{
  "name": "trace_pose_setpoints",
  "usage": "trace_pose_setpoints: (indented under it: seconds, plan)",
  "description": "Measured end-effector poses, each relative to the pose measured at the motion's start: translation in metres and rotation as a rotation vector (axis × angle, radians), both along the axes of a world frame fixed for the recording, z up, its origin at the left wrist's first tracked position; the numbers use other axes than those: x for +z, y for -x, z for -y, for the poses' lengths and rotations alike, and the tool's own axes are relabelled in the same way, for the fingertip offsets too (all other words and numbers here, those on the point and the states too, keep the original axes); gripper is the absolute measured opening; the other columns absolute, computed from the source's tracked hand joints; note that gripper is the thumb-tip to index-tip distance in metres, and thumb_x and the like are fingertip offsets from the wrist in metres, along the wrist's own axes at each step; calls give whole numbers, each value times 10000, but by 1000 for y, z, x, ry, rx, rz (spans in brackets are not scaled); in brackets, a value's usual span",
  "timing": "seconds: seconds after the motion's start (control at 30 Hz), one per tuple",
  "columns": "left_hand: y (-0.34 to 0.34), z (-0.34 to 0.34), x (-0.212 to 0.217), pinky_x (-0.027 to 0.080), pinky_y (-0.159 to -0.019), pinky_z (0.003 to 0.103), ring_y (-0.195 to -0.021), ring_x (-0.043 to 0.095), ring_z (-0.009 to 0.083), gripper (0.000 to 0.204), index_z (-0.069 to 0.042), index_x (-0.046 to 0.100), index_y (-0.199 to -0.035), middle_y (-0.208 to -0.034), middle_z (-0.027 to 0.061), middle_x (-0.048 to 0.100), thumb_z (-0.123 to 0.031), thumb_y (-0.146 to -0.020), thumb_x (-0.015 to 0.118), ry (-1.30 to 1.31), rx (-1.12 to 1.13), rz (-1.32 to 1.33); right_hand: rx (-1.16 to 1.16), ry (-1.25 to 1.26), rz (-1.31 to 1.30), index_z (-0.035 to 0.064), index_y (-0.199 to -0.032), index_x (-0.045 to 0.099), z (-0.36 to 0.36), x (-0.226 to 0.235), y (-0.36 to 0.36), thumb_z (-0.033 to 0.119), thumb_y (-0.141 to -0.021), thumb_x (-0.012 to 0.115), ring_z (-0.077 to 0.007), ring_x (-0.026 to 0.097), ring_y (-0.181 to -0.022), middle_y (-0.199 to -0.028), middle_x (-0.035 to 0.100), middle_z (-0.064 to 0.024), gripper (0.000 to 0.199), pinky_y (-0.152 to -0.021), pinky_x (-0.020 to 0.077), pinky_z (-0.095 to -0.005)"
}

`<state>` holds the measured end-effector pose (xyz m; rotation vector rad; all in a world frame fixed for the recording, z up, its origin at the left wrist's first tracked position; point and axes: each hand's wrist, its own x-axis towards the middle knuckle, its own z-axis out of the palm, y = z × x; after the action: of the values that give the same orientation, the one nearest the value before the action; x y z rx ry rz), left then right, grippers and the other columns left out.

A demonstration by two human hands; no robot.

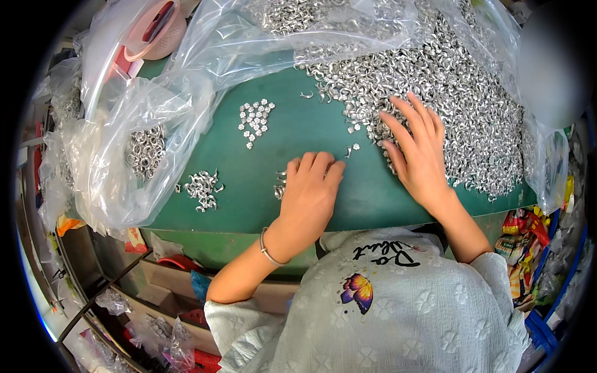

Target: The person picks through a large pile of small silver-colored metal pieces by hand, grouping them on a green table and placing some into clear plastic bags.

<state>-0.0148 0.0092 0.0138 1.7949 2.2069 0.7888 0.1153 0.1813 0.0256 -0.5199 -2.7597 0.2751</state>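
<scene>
A large heap of small silver curved metal pieces [485, 118] covers the right of the green tabletop [249, 168]. My right hand [423, 149] lies over the heap's left edge, open, its fingers spread and touching the pieces. Nearer the middle, my left hand [313, 189] rests on the table with fingers curled down and close together. What its fingers hold, if anything, is hidden. A few silver pieces [280, 191] peek out beside it. Between the hands lies a loose flower-shaped piece [356, 147]. Small flower-shaped pieces [255, 118] form a cluster beyond my left hand.
To the left sits a small pile of curved pieces [204, 189]. Clear plastic sheeting [118, 199] with silver rings [147, 152] bunches at the left. A pink basket [165, 37] stands at the far left. Drawers [168, 292] and bags lie below the table's near edge.
</scene>
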Motion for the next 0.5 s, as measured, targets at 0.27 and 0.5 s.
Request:
trace_pose_setpoints:
  seconds: [0.27, 0.5]
  plan:
    - [3, 22, -3, 364, -900, 438, -1019, 512, 288, 265, -36, 560, -1056, -1072, 102, 536, -28, -805, 644, 96, 11, -131, -40, -154, -30, 111, -950, 654, -28, -9, -15, 85, -774, 691, -288, 469, -1245, -1148, 571, -54, 182, -1044, 251, -532]
    - [8, -44, -14, 374, -851, 409, -976, 523, 288, 323, -55, 550, -1128, -1038, 100, 539, -33, -819, 642, -65, 170, -43, -4, -104, -69, 111, -897, 654, 2, -16, 29, 118, -737, 715, -274, 466, -1200, -1179, 544, -57, 171, -1035, 259, -526]
